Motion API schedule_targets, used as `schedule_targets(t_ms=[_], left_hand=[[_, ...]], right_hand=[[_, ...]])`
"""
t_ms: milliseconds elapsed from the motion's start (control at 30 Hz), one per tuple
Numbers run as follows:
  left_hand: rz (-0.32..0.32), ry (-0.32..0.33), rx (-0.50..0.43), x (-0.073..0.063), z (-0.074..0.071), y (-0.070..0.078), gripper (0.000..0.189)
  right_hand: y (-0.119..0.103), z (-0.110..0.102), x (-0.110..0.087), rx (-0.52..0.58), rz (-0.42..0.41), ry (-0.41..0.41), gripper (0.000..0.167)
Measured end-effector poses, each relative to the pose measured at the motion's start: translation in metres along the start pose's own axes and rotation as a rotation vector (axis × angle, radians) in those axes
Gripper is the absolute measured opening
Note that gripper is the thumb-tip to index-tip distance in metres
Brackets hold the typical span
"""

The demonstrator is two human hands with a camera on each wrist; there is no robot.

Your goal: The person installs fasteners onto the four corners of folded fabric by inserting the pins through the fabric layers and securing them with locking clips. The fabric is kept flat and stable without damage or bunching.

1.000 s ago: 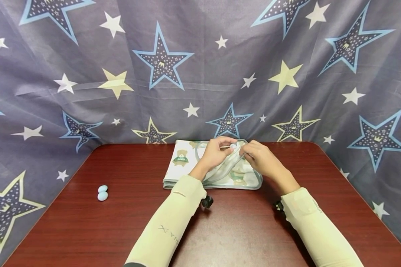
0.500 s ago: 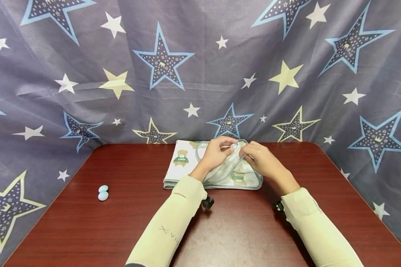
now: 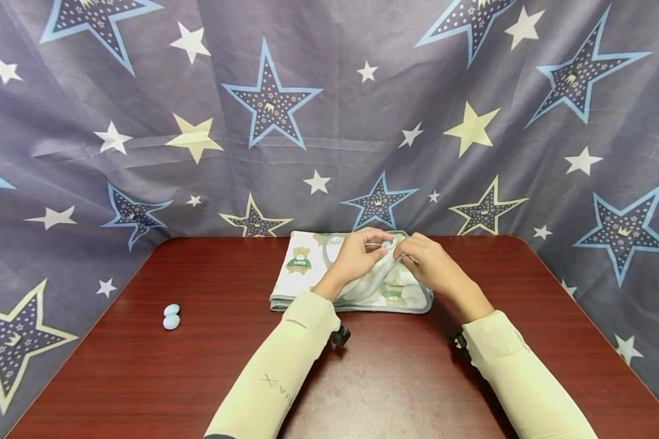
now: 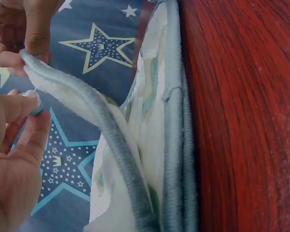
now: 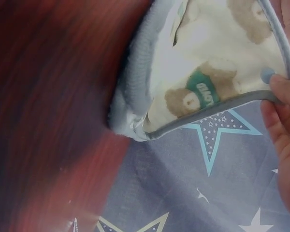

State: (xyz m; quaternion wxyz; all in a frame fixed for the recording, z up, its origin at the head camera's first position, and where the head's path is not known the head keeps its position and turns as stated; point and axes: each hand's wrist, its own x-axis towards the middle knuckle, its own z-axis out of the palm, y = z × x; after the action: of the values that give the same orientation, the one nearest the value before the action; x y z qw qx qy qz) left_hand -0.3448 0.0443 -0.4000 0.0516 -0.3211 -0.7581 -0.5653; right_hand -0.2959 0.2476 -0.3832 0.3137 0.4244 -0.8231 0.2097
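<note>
A folded white blanket [image 3: 285, 286] with a bear print and grey-blue edging lies at the table's back middle. My right hand [image 3: 431, 262] pinches one lifted corner between thumb and fingers. Beside its thumb, a light-blue round disc [image 5: 268, 75] sits on the cloth near the edge. My left hand [image 3: 357, 256] is close by to the left, its fingertips pinching a small light-blue button-like piece [image 4: 35, 104]. A thin pin-like tip [image 4: 35, 90] shows by that piece, just below the raised corner in the left wrist view.
Two light-blue oval pieces [image 3: 171, 317] lie side by side on the reddish-brown table [image 3: 219, 366], to the left. A dark star-patterned curtain [image 3: 329, 122] hangs directly behind the table's back edge.
The head view has shifted slightly. Both hands stay nearly in place, the right still pinching the blanket corner; the left fingers and the piece in them have moved only a little.
</note>
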Motion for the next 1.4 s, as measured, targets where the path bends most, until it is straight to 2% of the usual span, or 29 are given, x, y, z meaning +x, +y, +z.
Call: schedule_targets(t_ms=[267,433,600,700,900,1133,1233,1400], left_hand=[[-0.02,0.021,-0.037,-0.003,0.002,-0.001,0.025],[-0.025,0.015,-0.042,-0.003,0.005,0.001,0.025],[-0.057,-0.011,-0.046,-0.004,0.004,0.002,0.025],[-0.052,-0.026,0.005,-0.004,0.001,0.004,0.027],[0.006,-0.016,0.163,-0.008,-0.006,0.012,0.017],[0.061,-0.14,0.292,-0.016,0.001,0.018,0.025],[0.046,-0.124,0.334,-0.016,0.006,0.021,0.02],[-0.028,-0.05,0.382,-0.017,0.011,0.023,0.018]], right_hand=[[-0.001,0.0,-0.001,-0.005,-0.01,0.05,0.031],[-0.001,0.0,-0.001,-0.005,-0.012,0.066,0.032],[-0.001,-0.002,-0.001,-0.009,-0.008,0.074,0.034],[0.0,-0.003,0.0,-0.009,0.012,0.053,0.034],[0.003,-0.006,0.0,-0.003,0.083,0.045,0.031],[0.005,-0.01,-0.003,0.027,0.104,0.054,0.031],[0.004,-0.01,-0.002,0.038,0.117,0.028,0.031],[0.0,-0.012,0.001,0.049,0.145,-0.056,0.028]])
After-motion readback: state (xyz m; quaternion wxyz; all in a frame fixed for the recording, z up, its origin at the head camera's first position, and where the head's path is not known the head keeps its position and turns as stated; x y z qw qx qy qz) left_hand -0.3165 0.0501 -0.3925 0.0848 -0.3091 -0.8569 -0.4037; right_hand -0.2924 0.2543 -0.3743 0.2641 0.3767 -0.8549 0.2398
